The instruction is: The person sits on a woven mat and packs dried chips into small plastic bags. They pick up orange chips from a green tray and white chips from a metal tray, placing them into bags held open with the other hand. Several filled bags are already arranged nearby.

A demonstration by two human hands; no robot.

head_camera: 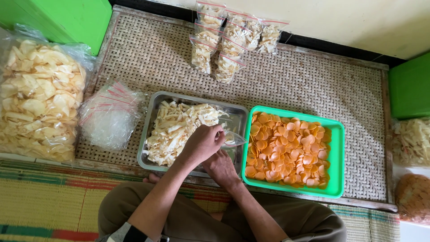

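I look straight down on my two hands, which meet over the right end of the metal tray (152, 134). My left hand (204, 142) is curled over the pale chip strips (179, 127), fingers bunched nearly shut at the mouth of a small clear bag (234, 139). I judge it is pinching a few strips, though the knuckles hide the pinch itself. My right hand (221, 168) sits just nearer me and under the left, and seems to grip the bag from below. How tightly, I cannot tell.

The bag lies touching the left fingertips, its long axis running left to right, its closed end pointing at the green tray (338, 157) of orange round chips (286, 150). The strips heap to the left of both hands, so the left hand is nearer them. Filled bags (233, 40) lie far across the woven mat (313, 80).
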